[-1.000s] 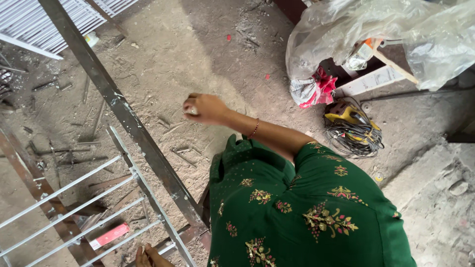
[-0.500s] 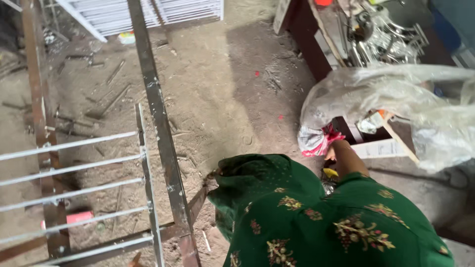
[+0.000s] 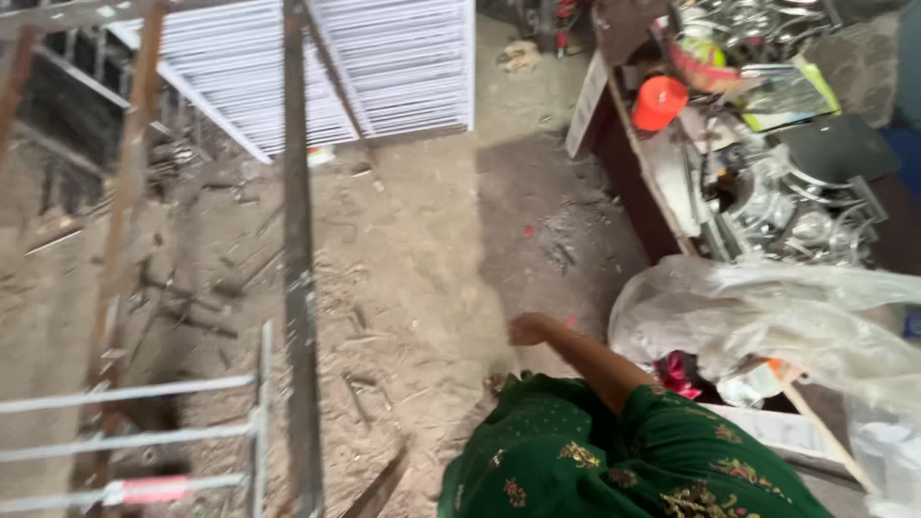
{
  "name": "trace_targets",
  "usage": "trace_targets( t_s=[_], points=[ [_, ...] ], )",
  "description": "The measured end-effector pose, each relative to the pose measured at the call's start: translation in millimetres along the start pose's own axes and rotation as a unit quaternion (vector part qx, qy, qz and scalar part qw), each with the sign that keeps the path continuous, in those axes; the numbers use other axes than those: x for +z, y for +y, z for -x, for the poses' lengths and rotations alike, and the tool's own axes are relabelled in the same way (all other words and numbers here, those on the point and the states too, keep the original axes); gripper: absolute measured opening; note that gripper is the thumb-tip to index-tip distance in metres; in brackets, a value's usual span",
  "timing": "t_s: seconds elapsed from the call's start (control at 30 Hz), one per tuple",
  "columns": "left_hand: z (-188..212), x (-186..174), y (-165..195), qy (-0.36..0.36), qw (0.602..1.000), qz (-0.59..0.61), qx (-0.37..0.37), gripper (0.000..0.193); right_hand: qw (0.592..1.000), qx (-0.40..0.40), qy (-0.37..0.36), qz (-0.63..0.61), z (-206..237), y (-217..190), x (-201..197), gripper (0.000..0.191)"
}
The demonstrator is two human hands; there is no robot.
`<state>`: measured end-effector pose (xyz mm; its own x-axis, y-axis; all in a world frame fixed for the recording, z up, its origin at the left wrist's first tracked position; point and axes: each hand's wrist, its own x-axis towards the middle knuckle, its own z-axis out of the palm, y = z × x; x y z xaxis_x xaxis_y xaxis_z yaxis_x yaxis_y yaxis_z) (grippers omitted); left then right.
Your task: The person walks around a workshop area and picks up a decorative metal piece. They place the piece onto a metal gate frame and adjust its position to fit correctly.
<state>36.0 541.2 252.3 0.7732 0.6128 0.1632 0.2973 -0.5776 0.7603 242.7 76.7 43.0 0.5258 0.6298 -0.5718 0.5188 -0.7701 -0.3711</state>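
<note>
Where steel bar (image 3: pixel 297 288) stands, plastic bag (image 3: pixel 767 317) beside.

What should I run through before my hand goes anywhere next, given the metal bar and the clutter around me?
1. Hand free: ok. The one hand in view is loosely closed over the dirt floor and seems to hold nothing, though blur makes it uncertain.
2. Other hand: cannot tell, it is out of view.
3. Long metal bar: ok, it stands apart from the hand.
4. Footing: not ok, scraps and debris litter the floor.
5. Plastic bag: ok, beside the arm, not touching the hand.
6. Crowded table: not ok, piled with metalware near its edge.
</note>
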Motion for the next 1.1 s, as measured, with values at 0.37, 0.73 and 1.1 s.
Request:
trace_targets(
  t_s=[0.37,0.73,1.1],
  points=[
    [-43.6,160.2,120.0,-0.143,0.985,0.023,0.094,0.026,0.866,0.086,0.130,-0.475,54.6,92.3,-33.0,0.046],
    [-191.9,341.7,233.1,-0.200,0.967,0.038,0.152,0.014,0.447,0.139,0.450,-0.761,76.0,256.2,-126.7,0.091],
    [-352.8,529.1,351.0,-0.272,0.931,0.153,0.187,0.013,0.123,0.195,0.631,-0.741,130.6,404.9,-244.1,0.111]
  ],
)
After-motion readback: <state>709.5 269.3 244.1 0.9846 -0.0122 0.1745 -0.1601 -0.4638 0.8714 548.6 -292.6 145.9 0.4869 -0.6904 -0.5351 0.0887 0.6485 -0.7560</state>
